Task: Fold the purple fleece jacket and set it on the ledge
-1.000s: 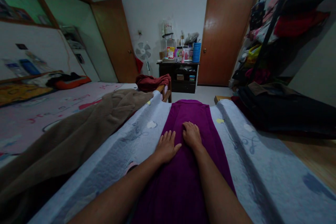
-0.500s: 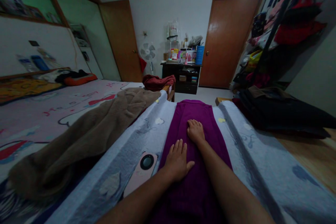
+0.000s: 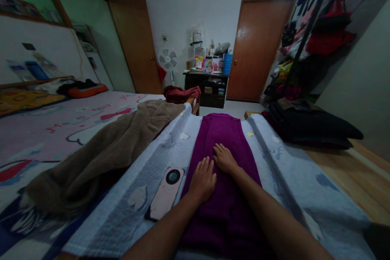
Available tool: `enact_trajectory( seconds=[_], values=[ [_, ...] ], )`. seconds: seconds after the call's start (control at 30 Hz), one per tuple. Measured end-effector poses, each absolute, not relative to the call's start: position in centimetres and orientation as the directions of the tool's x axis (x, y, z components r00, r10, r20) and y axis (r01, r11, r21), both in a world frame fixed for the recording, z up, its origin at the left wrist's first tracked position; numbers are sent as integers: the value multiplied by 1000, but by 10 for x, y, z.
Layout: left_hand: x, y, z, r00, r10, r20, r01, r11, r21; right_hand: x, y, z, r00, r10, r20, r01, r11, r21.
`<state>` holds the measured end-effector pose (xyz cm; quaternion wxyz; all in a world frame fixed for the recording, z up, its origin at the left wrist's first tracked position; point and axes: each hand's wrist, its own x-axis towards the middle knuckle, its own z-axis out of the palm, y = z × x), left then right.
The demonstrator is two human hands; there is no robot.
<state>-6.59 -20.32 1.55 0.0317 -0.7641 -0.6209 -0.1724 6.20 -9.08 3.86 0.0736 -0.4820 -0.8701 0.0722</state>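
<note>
A purple garment [image 3: 227, 130] lies lengthwise over a light blue patterned cloth [image 3: 179, 146]. My left hand [image 3: 202, 180] rests flat on the garment's left part, fingers stretched forward, holding nothing. Slightly farther forward and to the right, my right hand [image 3: 224, 158] also lies on the purple fabric, its fingers extended and apart. Left of my left forearm is a pink phone [image 3: 166, 199], its round black camera facing up.
A brown fleece garment [image 3: 122, 142] lies at the left, beside a bed with a pink patterned cover [image 3: 85, 118]. Dark folded clothes [image 3: 310, 126] are stacked at the right on a wooden surface [image 3: 344, 170]. A dark red cloth [image 3: 181, 94] sits beyond the front edge.
My right hand has slid slightly back toward me on the garment. My left hand has moved a little forward, with its thumb drawn in. The camera view has shifted slightly.
</note>
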Motion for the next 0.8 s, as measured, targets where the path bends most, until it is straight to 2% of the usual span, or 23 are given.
enact_trajectory(
  seconds=[0.17,0.37,0.57,0.8],
  values=[
    [-70,-201,12,171,924,342,955,-241,172,70,-123,41,-561,827,36,798,551,-245],
    [-69,-200,11,166,916,365,957,-239,166,82,-167,48,-554,832,24,805,543,-237],
    [-69,-202,14,173,926,336,963,-231,140,101,-207,49,-594,804,-11,779,572,-257],
    [-68,-204,25,193,947,255,952,-244,186,112,-231,53,-592,806,-11,770,562,-302]
  ],
)
